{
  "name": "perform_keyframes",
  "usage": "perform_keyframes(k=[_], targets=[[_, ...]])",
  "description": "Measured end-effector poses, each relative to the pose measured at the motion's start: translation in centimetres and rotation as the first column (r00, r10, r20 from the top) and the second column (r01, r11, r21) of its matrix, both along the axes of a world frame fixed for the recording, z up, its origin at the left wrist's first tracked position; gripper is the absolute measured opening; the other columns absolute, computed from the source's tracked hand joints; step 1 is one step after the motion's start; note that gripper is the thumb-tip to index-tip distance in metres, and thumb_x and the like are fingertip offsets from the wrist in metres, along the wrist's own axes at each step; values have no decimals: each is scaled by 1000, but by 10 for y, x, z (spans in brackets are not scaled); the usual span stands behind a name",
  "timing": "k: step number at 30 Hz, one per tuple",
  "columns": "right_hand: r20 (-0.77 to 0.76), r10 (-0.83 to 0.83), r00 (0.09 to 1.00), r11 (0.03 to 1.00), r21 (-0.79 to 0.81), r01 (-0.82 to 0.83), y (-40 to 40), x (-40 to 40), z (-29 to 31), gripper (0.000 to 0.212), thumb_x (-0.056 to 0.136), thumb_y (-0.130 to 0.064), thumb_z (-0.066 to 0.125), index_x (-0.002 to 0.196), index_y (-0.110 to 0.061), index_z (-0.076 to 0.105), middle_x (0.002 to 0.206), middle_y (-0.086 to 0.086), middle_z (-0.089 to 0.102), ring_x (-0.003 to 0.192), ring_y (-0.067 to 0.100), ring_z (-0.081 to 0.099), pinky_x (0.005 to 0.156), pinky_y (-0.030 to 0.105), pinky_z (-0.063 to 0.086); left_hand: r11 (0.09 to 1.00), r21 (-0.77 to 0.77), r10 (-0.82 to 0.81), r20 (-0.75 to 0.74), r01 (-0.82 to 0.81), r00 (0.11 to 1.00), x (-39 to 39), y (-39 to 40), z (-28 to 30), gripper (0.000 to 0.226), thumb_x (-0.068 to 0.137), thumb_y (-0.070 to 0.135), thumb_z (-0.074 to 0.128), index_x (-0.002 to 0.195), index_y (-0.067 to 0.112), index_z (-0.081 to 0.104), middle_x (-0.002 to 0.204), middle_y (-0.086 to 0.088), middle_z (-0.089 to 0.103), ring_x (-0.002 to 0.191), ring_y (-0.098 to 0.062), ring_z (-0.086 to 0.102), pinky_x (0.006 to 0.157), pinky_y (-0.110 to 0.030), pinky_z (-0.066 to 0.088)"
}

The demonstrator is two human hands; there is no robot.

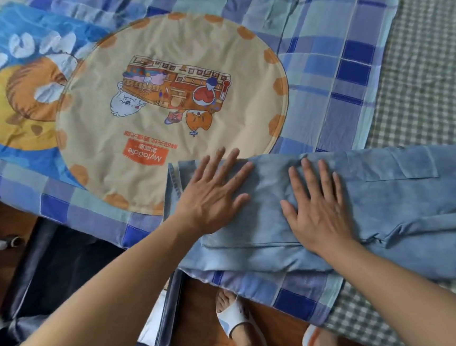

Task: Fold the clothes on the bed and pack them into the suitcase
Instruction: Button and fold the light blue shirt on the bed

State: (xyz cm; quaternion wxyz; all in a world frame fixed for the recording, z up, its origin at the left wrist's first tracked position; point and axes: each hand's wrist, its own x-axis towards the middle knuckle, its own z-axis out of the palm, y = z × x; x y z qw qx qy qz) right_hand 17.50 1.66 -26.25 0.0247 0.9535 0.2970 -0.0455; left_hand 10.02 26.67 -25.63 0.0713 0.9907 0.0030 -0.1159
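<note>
From the head camera, both hands are down flat on the light-blue jeans [389,203], which lie folded along the near edge of the bed [348,52] — left hand [212,199] near the waistband end, right hand [318,206] just beside it, fingers straight and spread, gripping nothing. Beyond them, on the blue checked sheet, lies a round beige cushion cover [171,108] (cartoon print, upside down from here). Down at lower left, the dark suitcase [64,270] sits open on the floor — beside it a slippered foot [239,318].
</note>
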Motion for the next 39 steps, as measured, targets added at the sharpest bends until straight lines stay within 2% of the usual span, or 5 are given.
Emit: perform_keyframes(k=[10, 21, 30, 34, 39], targets=[[-70, -2, 998, 1000, 25, 4, -2, 1, 3, 74, 97, -60, 27, 160, -23, 18, 169, 8, 5, 155, 34, -1, 124, 55, 6, 443, -140, 853, -237, -886, 464, -47, 12, 15, 97, 93, 62, 51, 159, 11, 2, 161, -16, 17, 147, -38, 18, 114, -58, 25], [-210, 137, 968, 988, -48, -150, -14, -6, 11, 77, 97, -70, 14, 158, -33, -14, 165, 0, -25, 150, 26, -27, 123, 50, -11, -299, -326, 554, -825, -897, 115, -48, 34, 44, 44, 85, 30, 80, 117, 2, 68, 106, -17, 76, 97, -35, 73, 92, -52, 58], [-830, 36, 556, 739, 397, 545, -24, 27, 74, 47, 103, -42, 47, 149, -33, 42, 158, -12, 38, 142, 1, 33, 117, 21, 22, 490, -516, 686, -270, -703, 676, 11, -95, 156, 18, 90, 29, 56, 106, 20, 60, 99, -3, 70, 93, -29, 65, 74, -38, 48], [-962, 251, 107, 264, 174, 949, -66, 51, 115, 33, 102, -30, 51, 130, -18, 61, 130, 5, 67, 110, 17, 65, 97, 33, 49, 579, -483, 583, -318, -656, 748, 54, -196, 121, 19, 95, 21, 51, 110, 11, 44, 112, -18, 66, 104, -42, 62, 79, -43, 45], [-985, -24, 169, 379, 148, 913, -78, 60, 95, 20, 100, -22, 58, 120, -22, 63, 107, 4, 76, 95, 19, 70, 71, 32, 51, 585, -508, 468, -425, -632, 775, 58, -248, 86, 28, 93, 23, 53, 116, 10, 44, 114, -14, 63, 105, -38, 62, 83, -44, 50]])
